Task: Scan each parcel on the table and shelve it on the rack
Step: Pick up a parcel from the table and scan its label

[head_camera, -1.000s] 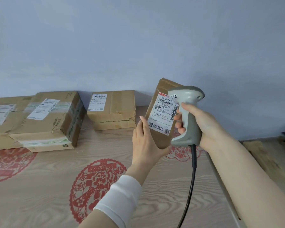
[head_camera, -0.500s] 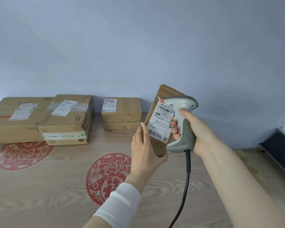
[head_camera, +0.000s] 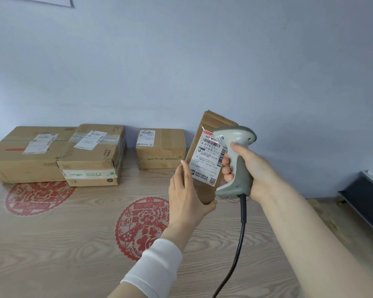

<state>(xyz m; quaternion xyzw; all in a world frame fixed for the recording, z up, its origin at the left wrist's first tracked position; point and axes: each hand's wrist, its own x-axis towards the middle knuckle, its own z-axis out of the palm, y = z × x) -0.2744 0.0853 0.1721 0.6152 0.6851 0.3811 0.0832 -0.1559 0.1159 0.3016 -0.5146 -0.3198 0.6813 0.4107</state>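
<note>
A slim, flat parcel (head_camera: 205, 191) of plain brown corrugated cardboard stands tilted on end above the right part of the table (head_camera: 52, 250), its top leaning away toward the wall (head_camera: 181, 61), which is pale blue and matte. The left hand (head_camera: 187, 194) holds it by the lower left edge, fingers laid straight up the side and thumb hooked under the bottom corner; a smooth white sleeve (head_camera: 157, 269) covers that wrist. A glossy white shipping label (head_camera: 209, 161) fills most of the parcel's face, printed with black barcodes, Chinese text, a small QR code and a red strip along its top. The right hand (head_camera: 255, 171) is wrapped tightly round the handle of a pistol-shaped scanner (head_camera: 236, 162), light grey plastic with a darker grey grip, its rounded head touching or just in front of the label's upper right corner. A black ribbed cable (head_camera: 240, 239) hangs from its base. The table has a pale wood-grain surface with round red paper-cut motifs (head_camera: 142, 226). Against the wall lie more cardboard parcels: a broad flat box (head_camera: 24, 155), a creased, taped box (head_camera: 95, 151) stacked on a lower one, and a small box (head_camera: 162, 147) just behind the held parcel.
</note>
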